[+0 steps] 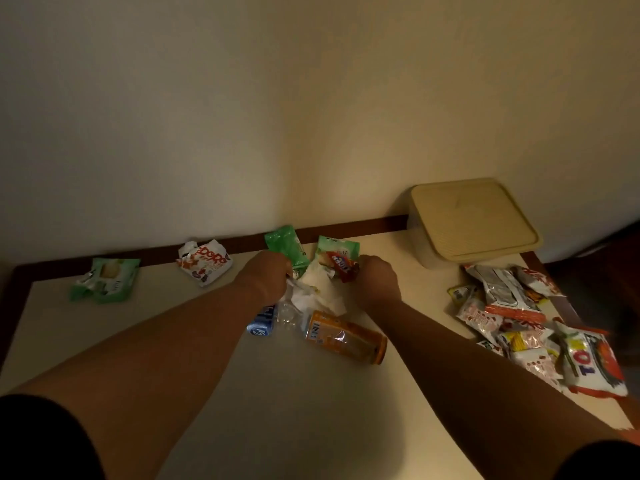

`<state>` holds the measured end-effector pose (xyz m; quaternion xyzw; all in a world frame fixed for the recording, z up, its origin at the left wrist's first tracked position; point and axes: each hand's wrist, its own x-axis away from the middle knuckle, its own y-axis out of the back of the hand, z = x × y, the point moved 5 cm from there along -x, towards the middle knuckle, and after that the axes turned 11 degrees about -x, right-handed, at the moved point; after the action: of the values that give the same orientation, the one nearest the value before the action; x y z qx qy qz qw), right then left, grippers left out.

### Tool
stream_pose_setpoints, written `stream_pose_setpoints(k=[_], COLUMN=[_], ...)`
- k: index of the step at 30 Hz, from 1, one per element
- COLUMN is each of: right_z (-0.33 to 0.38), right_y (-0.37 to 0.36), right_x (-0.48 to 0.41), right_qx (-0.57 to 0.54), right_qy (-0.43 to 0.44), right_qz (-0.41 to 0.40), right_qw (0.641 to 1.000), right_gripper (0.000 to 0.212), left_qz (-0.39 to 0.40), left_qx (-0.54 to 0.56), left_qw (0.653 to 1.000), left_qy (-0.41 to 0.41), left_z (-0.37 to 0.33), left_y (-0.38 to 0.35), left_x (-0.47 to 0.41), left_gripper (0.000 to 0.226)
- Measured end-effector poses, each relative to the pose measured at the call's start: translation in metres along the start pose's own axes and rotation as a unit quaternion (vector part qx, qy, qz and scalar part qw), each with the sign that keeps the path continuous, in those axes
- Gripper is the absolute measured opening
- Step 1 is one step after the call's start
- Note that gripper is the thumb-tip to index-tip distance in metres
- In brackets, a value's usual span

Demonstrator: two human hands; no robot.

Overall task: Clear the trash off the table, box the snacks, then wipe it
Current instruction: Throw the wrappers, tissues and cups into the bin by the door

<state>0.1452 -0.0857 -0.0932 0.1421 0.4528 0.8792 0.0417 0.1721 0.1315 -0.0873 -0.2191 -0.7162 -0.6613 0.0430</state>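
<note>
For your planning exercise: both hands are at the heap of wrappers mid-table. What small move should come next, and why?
Probably close both hands, left hand and right hand, around the crumpled wrappers and lift them; they look empty and torn.

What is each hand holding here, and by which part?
The left hand grips a green wrapper by its lower end. The right hand closes on a red wrapper at its right edge. The fingers are hidden.

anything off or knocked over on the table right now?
Yes: the orange can lies on its side mid-table beside a crushed clear bottle. Torn wrappers sit scattered along the back edge. No spill visible.
</note>
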Motion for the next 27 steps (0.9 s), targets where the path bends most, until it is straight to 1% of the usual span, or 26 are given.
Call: stream_pose_setpoints(k=[4, 5, 7, 8, 10, 11, 14, 16, 19, 21, 27], right_z=[0.012, 0.016, 0.026, 0.031, 0.048, 0.056, 0.091, 0.11, 0.152, 0.179, 0.26], right_y=[0.036, 0.044, 0.059, 0.066, 0.075, 0.078, 0.075, 0.064, 0.032, 0.008, -0.094], right_x=[0.009, 0.012, 0.02, 0.025, 0.041, 0.049, 0.076, 0.094, 0.136, 0.164, 0.281], right_qx=[-0.03, -0.052, -0.136, -0.197, -0.323, -0.368, -0.441, -0.486, -0.543, -0.567, -0.56], right_qy=[0.024, 0.031, 0.029, 0.018, -0.003, -0.006, -0.005, -0.014, -0.021, -0.021, -0.023], right_qz=[-0.052, -0.058, -0.055, -0.046, -0.018, -0.009, 0.038, 0.075, 0.132, 0.165, 0.298], right_qw=[0.998, 0.996, 0.989, 0.979, 0.946, 0.93, 0.897, 0.871, 0.829, 0.807, 0.773], right_gripper=[0.015, 0.012, 0.008, 0.006, 0.009, 0.009, 0.012, 0.019, 0.015, 0.011, 0.023], left_qz=[-0.066, -0.084, -0.117, -0.132, -0.162, -0.176, -0.207, -0.213, -0.21, -0.205, -0.187], left_qx=[0.062, 0.083, 0.123, 0.135, 0.15, 0.156, 0.165, 0.176, 0.203, 0.208, 0.24], left_qw=[0.996, 0.993, 0.985, 0.982, 0.975, 0.972, 0.964, 0.961, 0.956, 0.955, 0.941], left_qy=[0.005, 0.005, -0.002, -0.006, -0.005, -0.004, 0.004, 0.015, 0.035, 0.055, 0.15], left_z=[0.008, 0.011, 0.017, 0.02, 0.031, 0.036, 0.062, 0.08, 0.118, 0.142, 0.236], left_y=[0.028, 0.036, 0.053, 0.061, 0.077, 0.083, 0.096, 0.098, 0.093, 0.085, 0.024], left_x=[0.02, 0.027, 0.044, 0.052, 0.076, 0.087, 0.129, 0.156, 0.212, 0.248, 0.392], left_gripper=[0.027, 0.024, 0.021, 0.02, 0.019, 0.019, 0.019, 0.019, 0.021, 0.021, 0.015])
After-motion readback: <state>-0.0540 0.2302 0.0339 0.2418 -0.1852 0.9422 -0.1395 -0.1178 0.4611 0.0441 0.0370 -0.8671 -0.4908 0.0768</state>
